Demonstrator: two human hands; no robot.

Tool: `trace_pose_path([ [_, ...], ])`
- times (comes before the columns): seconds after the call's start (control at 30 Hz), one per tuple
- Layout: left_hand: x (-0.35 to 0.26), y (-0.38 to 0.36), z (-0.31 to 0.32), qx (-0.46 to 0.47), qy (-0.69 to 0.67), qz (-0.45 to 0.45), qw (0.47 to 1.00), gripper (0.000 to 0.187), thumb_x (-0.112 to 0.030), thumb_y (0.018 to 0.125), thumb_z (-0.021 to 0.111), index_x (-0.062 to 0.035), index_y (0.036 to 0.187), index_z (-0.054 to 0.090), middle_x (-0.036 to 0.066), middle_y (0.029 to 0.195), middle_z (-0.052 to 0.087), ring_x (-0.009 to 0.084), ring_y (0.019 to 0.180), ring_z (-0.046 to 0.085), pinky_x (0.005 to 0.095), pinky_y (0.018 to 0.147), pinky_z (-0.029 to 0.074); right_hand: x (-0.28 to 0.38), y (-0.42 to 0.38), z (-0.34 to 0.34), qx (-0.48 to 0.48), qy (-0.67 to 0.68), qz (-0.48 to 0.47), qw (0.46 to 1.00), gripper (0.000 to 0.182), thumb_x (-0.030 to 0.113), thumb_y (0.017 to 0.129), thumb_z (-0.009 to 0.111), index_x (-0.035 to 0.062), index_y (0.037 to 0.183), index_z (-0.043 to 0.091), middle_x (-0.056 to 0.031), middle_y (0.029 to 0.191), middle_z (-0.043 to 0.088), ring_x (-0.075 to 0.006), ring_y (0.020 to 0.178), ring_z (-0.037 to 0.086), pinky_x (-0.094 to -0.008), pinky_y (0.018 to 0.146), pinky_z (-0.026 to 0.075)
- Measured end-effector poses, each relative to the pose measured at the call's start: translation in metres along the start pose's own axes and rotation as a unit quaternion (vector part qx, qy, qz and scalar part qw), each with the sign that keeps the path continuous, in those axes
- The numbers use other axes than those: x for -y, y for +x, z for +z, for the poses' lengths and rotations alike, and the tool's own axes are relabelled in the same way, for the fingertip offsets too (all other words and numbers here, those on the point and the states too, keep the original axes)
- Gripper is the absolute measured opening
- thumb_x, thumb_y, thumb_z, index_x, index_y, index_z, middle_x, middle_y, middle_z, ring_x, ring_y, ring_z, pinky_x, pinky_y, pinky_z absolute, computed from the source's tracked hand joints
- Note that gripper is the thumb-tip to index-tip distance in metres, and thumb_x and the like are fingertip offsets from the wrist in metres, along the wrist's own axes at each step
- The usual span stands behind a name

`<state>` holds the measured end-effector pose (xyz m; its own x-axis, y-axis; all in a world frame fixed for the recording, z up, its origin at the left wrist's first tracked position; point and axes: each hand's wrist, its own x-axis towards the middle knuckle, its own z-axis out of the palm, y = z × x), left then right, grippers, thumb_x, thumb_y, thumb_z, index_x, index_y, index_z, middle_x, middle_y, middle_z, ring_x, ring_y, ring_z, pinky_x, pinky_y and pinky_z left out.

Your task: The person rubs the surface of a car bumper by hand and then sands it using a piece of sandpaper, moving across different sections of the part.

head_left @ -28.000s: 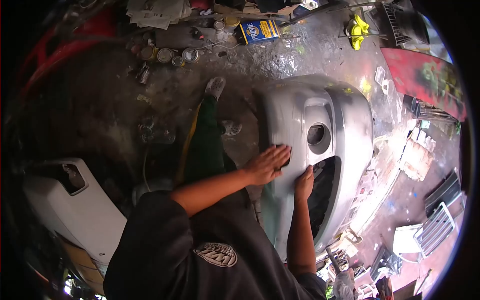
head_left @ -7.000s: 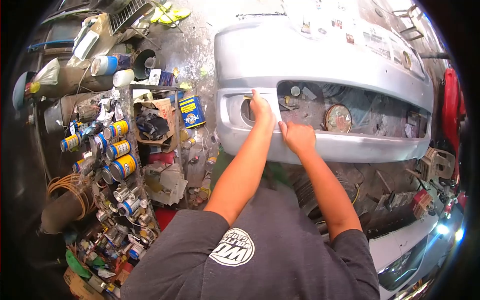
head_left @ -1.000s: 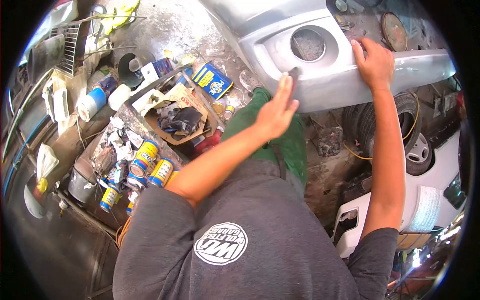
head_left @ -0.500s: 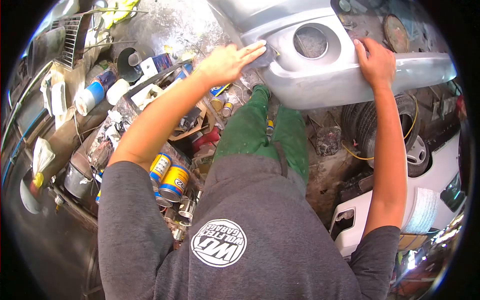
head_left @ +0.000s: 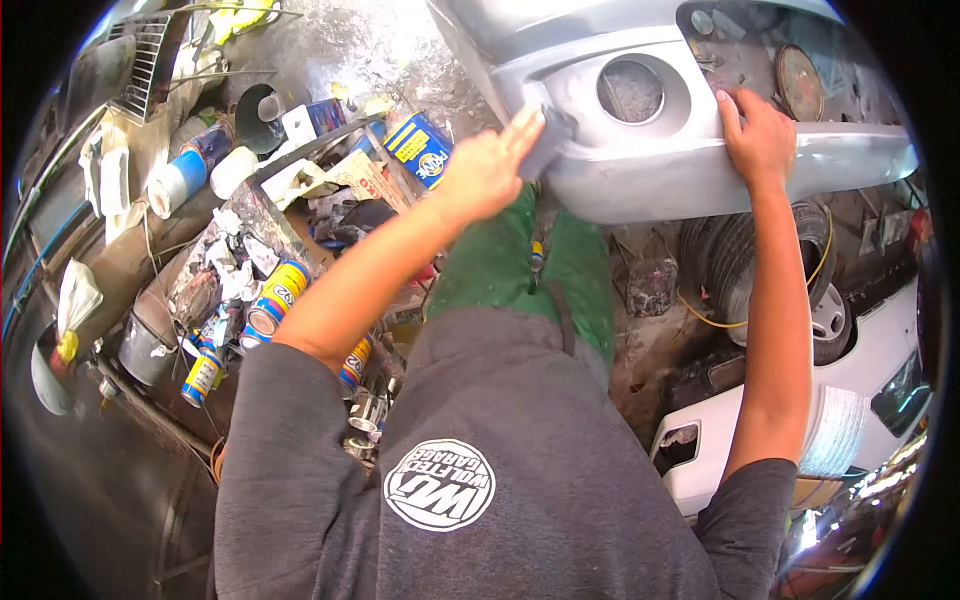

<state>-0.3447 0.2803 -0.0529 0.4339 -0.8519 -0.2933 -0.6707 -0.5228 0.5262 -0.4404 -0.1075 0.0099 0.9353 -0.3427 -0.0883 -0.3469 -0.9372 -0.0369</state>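
Observation:
A grey car bumper [head_left: 640,195] with a round opening fills the top right of the head view. My left hand [head_left: 492,165] presses a dark grey sheet of sandpaper [head_left: 545,150] against the bumper's left end, beside the round opening. Its fingers lie stretched over the sheet, and part of the sheet is hidden under them. On the right, my right hand [head_left: 757,140] grips the bumper's upper edge, where the large opening begins.
Several yellow-and-blue cans [head_left: 277,297] and scraps crowd the left. A blue-and-yellow Prime tin [head_left: 418,150] stands behind my left hand. Tires [head_left: 722,265], a yellow hose [head_left: 712,315] and a white car body part [head_left: 800,400] lie at the right.
My left hand has shifted right and slightly down along the bumper with the sandpaper. The bumper appears slightly farther right. My right hand keeps its hold.

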Motion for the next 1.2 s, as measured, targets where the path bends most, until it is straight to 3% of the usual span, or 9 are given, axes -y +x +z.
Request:
trace_pose_path([
  [0.07, -0.023, -0.012, 0.001, 0.052, -0.043, 0.021, 0.997, 0.083, -0.014, 0.08, 0.065, -0.0117, 0.159, 0.039, 0.008, 0.163, 0.042, 0.0343, 0.093, 0.069, 0.046, 0.085, 0.059, -0.001, 0.0, 0.0, -0.005, -0.004, -0.001, 1.0, 0.04, 0.05, 0.099, 0.056, 0.0144, 0.101, 0.074, -0.0061, 0.097, 0.076, -0.0292, 0.094, 0.069, -0.0431, 0.091, 0.046],
  [0.23, 0.016, 0.028, -0.043, 0.024, 0.16, 0.069, 0.985, 0.082, -0.014, 0.078, 0.069, -0.011, 0.155, 0.044, 0.007, 0.16, 0.047, 0.0303, 0.089, 0.067, 0.042, 0.076, 0.06, -0.002, 0.0, -0.001, 0.02, -0.009, 0.005, 1.0, 0.038, 0.048, 0.101, 0.057, 0.0149, 0.105, 0.074, -0.0082, 0.099, 0.075, -0.0309, 0.095, 0.069, -0.0431, 0.089, 0.047],
  [0.47, -0.019, -0.007, -0.01, 0.063, -0.014, 0.062, 0.996, 0.07, -0.026, 0.087, 0.066, -0.0117, 0.152, 0.048, 0.009, 0.156, 0.052, 0.0338, 0.092, 0.071, 0.0463, 0.08, 0.059, 0.0, -0.001, -0.002, -0.011, -0.007, 0.002, 1.0, 0.041, 0.05, 0.099, 0.056, 0.0132, 0.096, 0.073, -0.0064, 0.093, 0.075, -0.0295, 0.092, 0.069, -0.0435, 0.09, 0.046],
  [0.57, 0.009, 0.018, -0.039, 0.089, 0.112, 0.066, 0.987, 0.064, -0.024, 0.091, 0.062, -0.0173, 0.153, 0.048, 0.005, 0.159, 0.049, 0.0306, 0.097, 0.069, 0.0451, 0.078, 0.059, 0.002, -0.003, -0.002, -0.001, 0.001, 0.01, 1.0, 0.041, 0.05, 0.099, 0.056, 0.0131, 0.095, 0.073, -0.0065, 0.094, 0.075, -0.0294, 0.093, 0.069, -0.0433, 0.09, 0.046],
  [0.73, -0.021, 0.006, -0.014, 0.019, 0.078, -0.039, 0.996, 0.085, -0.012, 0.078, 0.068, -0.0084, 0.157, 0.039, 0.007, 0.163, 0.041, 0.0317, 0.097, 0.067, 0.0444, 0.081, 0.06, 0.001, 0.0, -0.004, 0.029, -0.011, 0.012, 0.999, 0.042, 0.051, 0.099, 0.055, 0.0132, 0.096, 0.073, -0.0076, 0.096, 0.076, -0.0299, 0.095, 0.069, -0.043, 0.092, 0.046],
  [0.8, -0.044, -0.01, 0.017, 0.002, -0.018, -0.07, 0.997, 0.081, -0.024, 0.085, 0.069, -0.0048, 0.157, 0.037, 0.013, 0.165, 0.037, 0.0371, 0.116, 0.062, 0.0476, 0.099, 0.053, 0.001, 0.002, -0.005, 0.025, -0.009, 0.01, 1.0, 0.042, 0.052, 0.099, 0.055, 0.0134, 0.097, 0.073, -0.0075, 0.097, 0.076, -0.0301, 0.095, 0.069, -0.0431, 0.092, 0.045],
  [0.87, -0.08, -0.021, 0.054, -0.095, -0.058, -0.101, 0.989, 0.073, -0.029, 0.099, 0.061, -0.0006, 0.159, 0.032, 0.021, 0.167, 0.029, 0.0434, 0.142, 0.043, 0.0506, 0.116, 0.039, -0.001, -0.001, -0.002, 0.026, -0.011, 0.007, 1.0, 0.042, 0.052, 0.099, 0.055, 0.0135, 0.098, 0.073, -0.0077, 0.097, 0.076, -0.0304, 0.095, 0.069, -0.0432, 0.093, 0.045],
  [0.97, -0.117, -0.013, 0.079, -0.136, -0.121, -0.219, 0.958, 0.07, -0.039, 0.107, 0.049, 0.0004, 0.161, 0.028, 0.023, 0.169, 0.023, 0.0445, 0.155, 0.021, 0.0541, 0.124, 0.024, -0.003, 0.0, 0.0, 0.021, -0.016, 0.008, 1.0, 0.043, 0.052, 0.099, 0.055, 0.0136, 0.098, 0.073, -0.0084, 0.096, 0.075, -0.0311, 0.095, 0.069, -0.0435, 0.093, 0.045],
  [1.2, -0.078, 0.051, 0.071, -0.278, -0.092, -0.271, 0.917, 0.072, -0.043, 0.107, 0.046, 0.0005, 0.162, 0.025, 0.021, 0.17, 0.022, 0.0452, 0.157, 0.013, 0.0587, 0.126, 0.015, 0.006, 0.001, -0.009, 0.053, -0.003, 0.029, 0.998, 0.043, 0.052, 0.101, 0.053, 0.0136, 0.096, 0.072, -0.0118, 0.093, 0.075, -0.0332, 0.095, 0.068, -0.0439, 0.093, 0.045],
])
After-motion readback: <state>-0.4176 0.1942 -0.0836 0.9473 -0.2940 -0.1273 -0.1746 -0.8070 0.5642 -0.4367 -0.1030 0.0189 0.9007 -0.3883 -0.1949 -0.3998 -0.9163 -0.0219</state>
